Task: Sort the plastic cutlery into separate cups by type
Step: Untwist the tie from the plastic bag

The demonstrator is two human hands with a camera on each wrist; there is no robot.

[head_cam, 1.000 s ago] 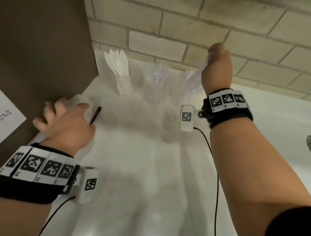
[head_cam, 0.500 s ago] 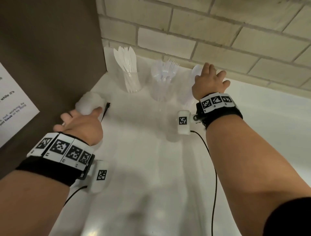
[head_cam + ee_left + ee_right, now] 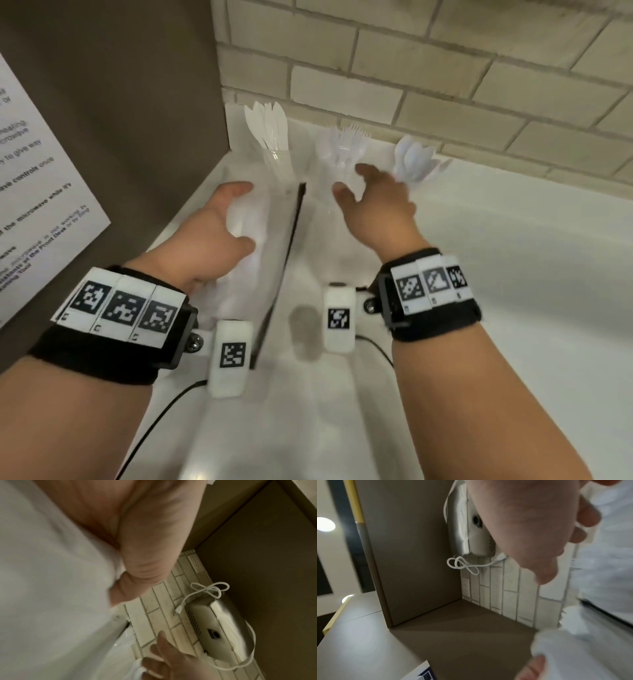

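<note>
Head view, three cups [image 3: 279,164], two hands [image 3: 219,233]

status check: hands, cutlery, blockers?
Left hand grips clear plastic bag. Right hand open, empty. Knives, forks, spoons in separate cups. No blockers.

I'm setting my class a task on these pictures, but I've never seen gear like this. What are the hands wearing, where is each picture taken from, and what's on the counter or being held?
There is no machine here, just a person's two bare hands. Each wrist wears a band of black-and-white markers and a small white camera. The wide picture comes from a camera on the head. The two close, blurred ones look along each hand.

On the white counter stand three clear cups holding knives, forks and spoons.

The left hand grips a translucent white package, too blurred to name. The right hand is open and empty, with its fingers spread near the forks.
</note>
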